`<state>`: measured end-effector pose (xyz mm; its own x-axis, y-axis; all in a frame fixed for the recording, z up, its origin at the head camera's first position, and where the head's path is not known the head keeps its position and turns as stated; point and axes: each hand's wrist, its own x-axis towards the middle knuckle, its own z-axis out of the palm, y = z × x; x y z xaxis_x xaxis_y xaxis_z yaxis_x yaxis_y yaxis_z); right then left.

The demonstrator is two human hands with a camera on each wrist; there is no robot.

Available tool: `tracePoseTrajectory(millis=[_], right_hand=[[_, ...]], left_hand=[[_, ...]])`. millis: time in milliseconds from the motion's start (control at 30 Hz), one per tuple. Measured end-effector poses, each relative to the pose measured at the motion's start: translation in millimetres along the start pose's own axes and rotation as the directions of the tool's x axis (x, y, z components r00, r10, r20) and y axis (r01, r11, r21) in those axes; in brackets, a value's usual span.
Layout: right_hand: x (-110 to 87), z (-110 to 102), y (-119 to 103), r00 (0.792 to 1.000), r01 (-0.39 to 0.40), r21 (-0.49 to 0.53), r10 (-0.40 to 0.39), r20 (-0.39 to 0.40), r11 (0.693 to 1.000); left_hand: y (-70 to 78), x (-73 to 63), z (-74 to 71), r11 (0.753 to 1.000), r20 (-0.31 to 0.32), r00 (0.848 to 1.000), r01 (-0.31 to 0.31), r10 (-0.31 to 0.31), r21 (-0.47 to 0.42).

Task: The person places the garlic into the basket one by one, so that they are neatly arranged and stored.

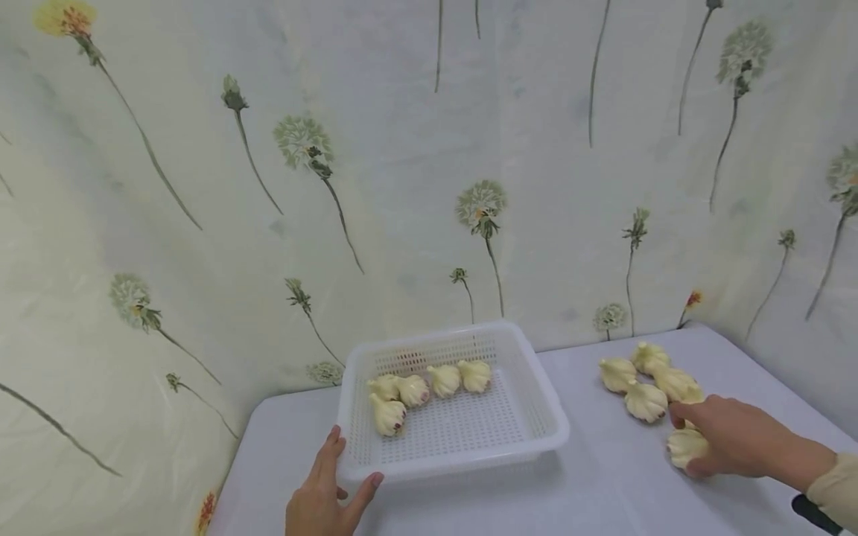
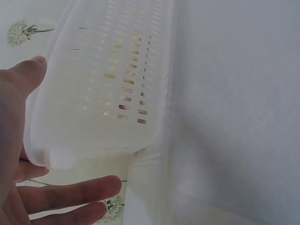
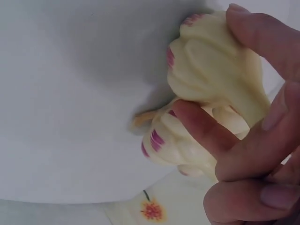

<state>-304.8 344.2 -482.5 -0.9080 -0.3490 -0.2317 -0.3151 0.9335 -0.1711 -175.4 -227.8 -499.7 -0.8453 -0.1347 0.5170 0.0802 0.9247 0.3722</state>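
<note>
A white plastic basket point(image 1: 462, 461) with slotted walls stands on the table, several garlic bulbs point(image 1: 445, 380) lying in its back and left part. My left hand point(image 1: 325, 491) is spread at the basket's near left corner, thumb by the front rim and fingers along the left side. In the left wrist view, the thumb point(image 2: 35, 72) touches the rim and two fingers extend past the corner. At the right, my right hand point(image 1: 744, 439) pinches a cream garlic bulb point(image 3: 211, 61) with purple marks between thumb and a finger. Another bulb point(image 3: 164, 140) lies right beside those fingertips.
Several more garlic bulbs point(image 1: 646, 402) lie in a loose group just beyond my right hand. The white-covered table point(image 1: 596, 484) ends against a hanging curtain point(image 1: 402, 186) printed with dandelions. A dark band point(image 1: 814, 514) shows at the right wrist below a light sleeve point(image 1: 838, 491).
</note>
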Motion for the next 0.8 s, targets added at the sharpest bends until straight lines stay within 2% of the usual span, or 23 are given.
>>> tracePoseTrajectory(millis=[567,800], right_hand=[[3.8,15,3,0.997,-0.009,-0.018,0.007,-0.075,1.000],[0.7,20,13,0.996,-0.009,0.009,0.010,-0.085,1.000]], left_hand=[[-0.9,0.3,-1.9,1.000,0.023,0.999,0.022,-0.021,-0.003],[-0.6,-0.7,0.1,0.999,0.051,0.998,0.034,-0.033,-0.020]])
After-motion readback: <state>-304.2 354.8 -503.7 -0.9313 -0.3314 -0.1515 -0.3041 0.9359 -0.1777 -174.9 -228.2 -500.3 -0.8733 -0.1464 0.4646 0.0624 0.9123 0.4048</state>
